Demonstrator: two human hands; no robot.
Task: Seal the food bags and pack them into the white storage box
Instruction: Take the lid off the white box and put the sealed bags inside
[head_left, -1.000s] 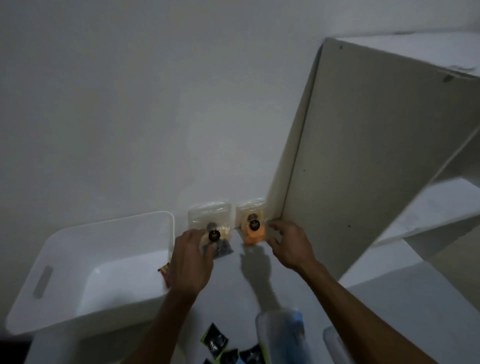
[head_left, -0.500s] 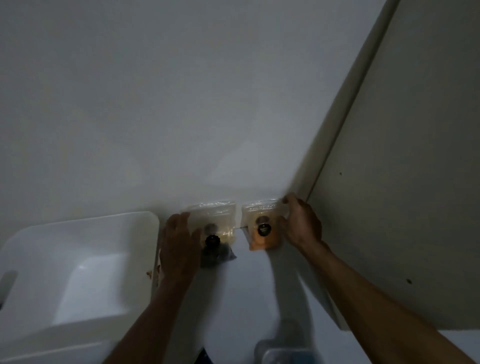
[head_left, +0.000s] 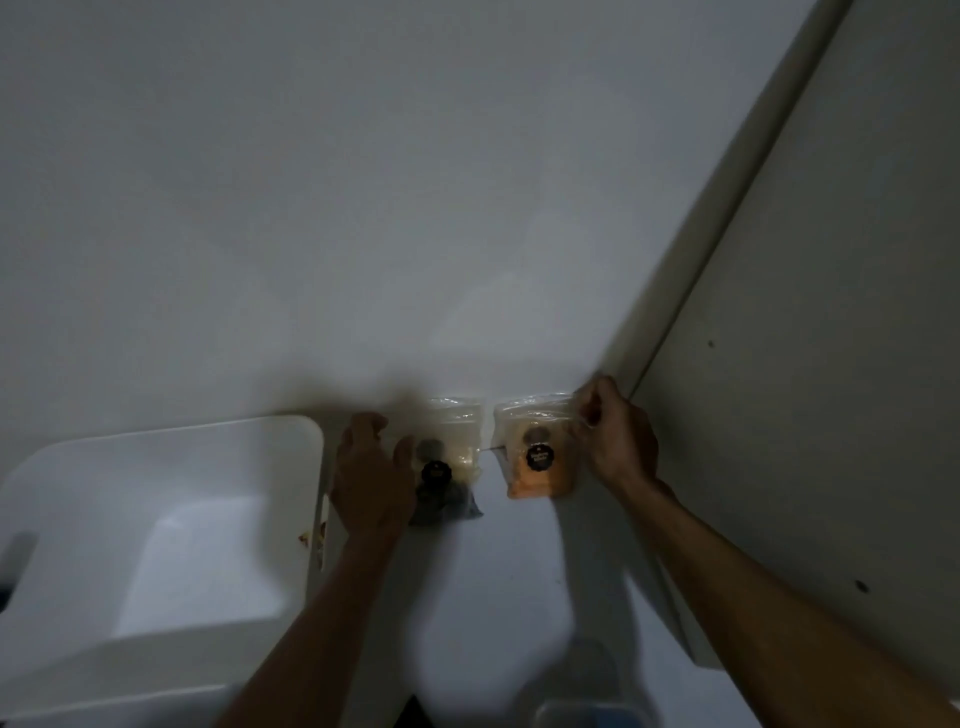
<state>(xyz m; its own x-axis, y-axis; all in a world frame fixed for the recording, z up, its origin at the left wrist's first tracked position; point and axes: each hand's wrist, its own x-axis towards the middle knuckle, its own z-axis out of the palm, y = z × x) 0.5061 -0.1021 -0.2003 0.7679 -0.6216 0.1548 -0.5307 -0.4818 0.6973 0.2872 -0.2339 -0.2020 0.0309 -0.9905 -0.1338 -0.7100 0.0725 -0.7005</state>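
White surface: right hand (head_left: 615, 441) pinches orange bag (head_left: 537, 457); left hand (head_left: 371, 473) open beside dark bag (head_left: 447, 467).

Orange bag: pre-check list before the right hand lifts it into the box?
1. Right hand has a grip on the orange food bag at its upper right edge: ok.
2. Seal on the orange food bag closed: cannot tell, blurred.
3. White storage box open and beside the bags: ok.
4. Left hand out of the path: not ok, it rests by the dark food bag, between the orange bag and the box.
5. Dark food bag sealed: cannot tell.
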